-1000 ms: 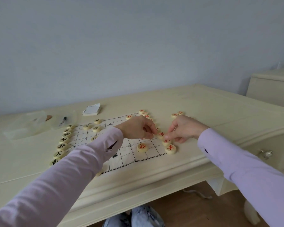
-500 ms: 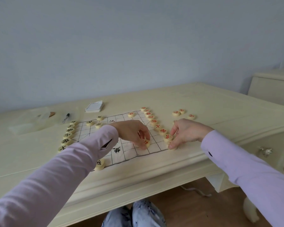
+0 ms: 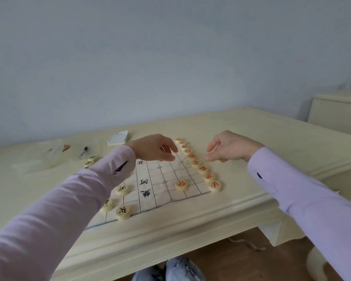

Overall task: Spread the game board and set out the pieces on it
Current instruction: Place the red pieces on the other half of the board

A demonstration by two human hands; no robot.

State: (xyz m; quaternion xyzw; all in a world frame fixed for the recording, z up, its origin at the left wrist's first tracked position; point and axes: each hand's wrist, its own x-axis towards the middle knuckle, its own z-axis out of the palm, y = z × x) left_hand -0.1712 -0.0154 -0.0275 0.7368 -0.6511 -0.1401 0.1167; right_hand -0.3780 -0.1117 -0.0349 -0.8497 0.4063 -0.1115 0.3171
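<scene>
The game board [image 3: 164,192] is spread flat on the table [image 3: 261,128]. A row of red pieces [image 3: 203,169] is lined along its right edge, and black pieces [image 3: 123,212] are seen at its left. The left hand [image 3: 152,148] is held above it and the right hand [image 3: 229,147] beside the row, both with fingers relaxed, gripping nothing.

A single wide-angle head-worn camera looks forward and down across the counter [image 3: 272,134] toward the wall [image 3: 170,57] filling the upper frame, close over the game board [image 3: 166,191] at lower centre.
</scene>
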